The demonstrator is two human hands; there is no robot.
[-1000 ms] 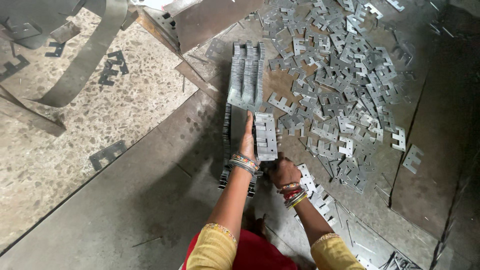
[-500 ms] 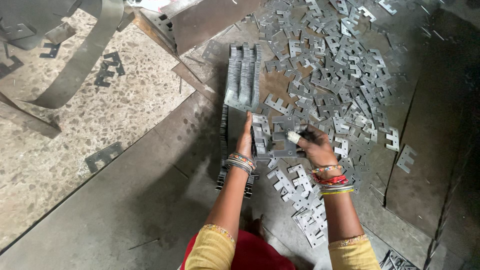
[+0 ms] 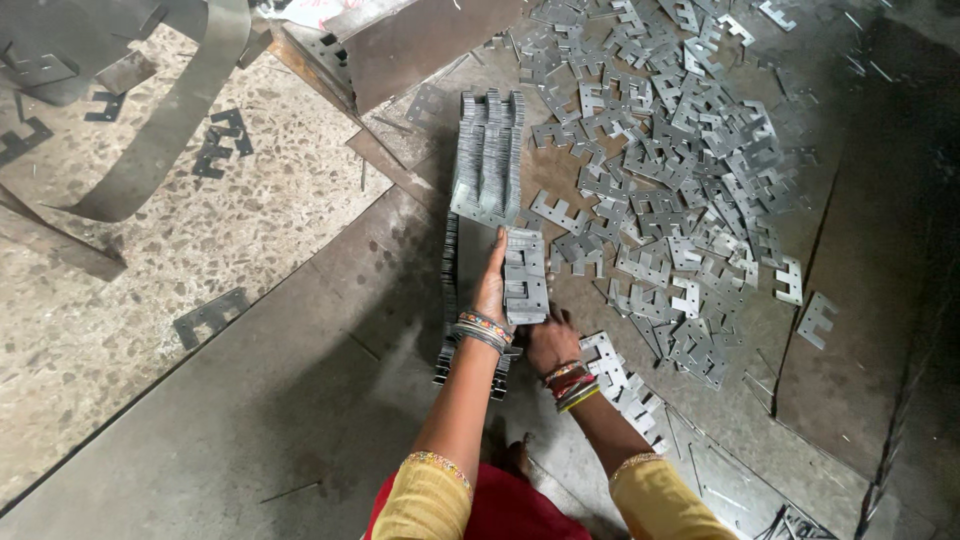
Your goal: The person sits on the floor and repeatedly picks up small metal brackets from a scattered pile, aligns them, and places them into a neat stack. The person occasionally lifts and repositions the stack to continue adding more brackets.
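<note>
Here we see a wide scatter of flat metal stampings (image 3: 690, 190) on the steel floor sheet (image 3: 250, 430), then the small stack of stampings (image 3: 524, 276) that our left hand (image 3: 492, 290) and right hand (image 3: 550, 340) clasp between closed fingers.

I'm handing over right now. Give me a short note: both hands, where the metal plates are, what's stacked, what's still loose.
Left hand: steadies the side of a small stack of E-shaped plates.
Right hand: holds that stack at its near end.
Done: a tall stack stands just beyond; a long row lies on edge left of the hands.
Left: a big loose pile spreads to the right, with a few plates by the right wrist.
</note>
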